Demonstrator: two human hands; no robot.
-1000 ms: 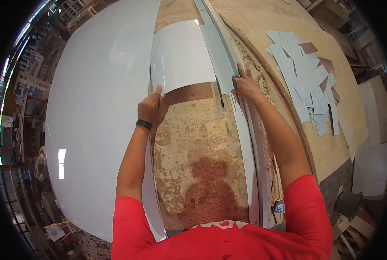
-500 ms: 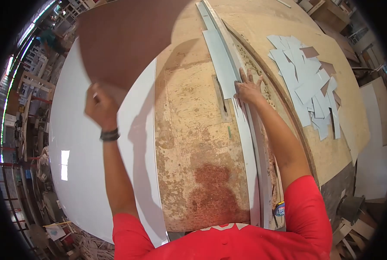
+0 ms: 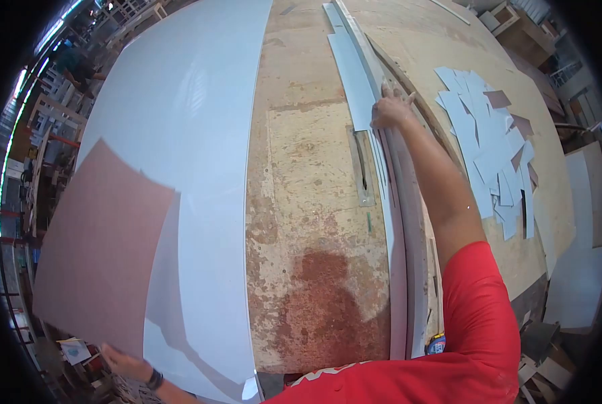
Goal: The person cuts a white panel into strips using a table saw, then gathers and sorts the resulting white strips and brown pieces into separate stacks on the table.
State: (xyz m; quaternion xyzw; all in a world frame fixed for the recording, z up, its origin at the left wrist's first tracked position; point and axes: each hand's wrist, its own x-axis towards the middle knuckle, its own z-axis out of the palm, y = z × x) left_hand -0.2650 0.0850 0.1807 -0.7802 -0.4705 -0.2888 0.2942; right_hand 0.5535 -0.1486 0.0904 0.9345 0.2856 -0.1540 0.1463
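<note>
Two hands in view, both bare. L hand [image 3: 126,365] low at L, by the bottom edge of brown-faced sheet [image 3: 106,249]; fingers extended, can't tell if gripping or just touching. Brown sheet is over L part of lg. white sheet [image 3: 213,202], shadow cast to its R. R hand [image 3: 393,111] on long rail [image 3: 415,269], fingers spread over top; can't tell if clamped. Pale strip [image 3: 353,81] alongside rail, L side. Slotted plate [image 3: 367,195] in worn wood tabletop [image 3: 308,202]. Offcut pile [image 3: 479,135] far R; tape measure [image 3: 436,345] near R sleeve.
</note>
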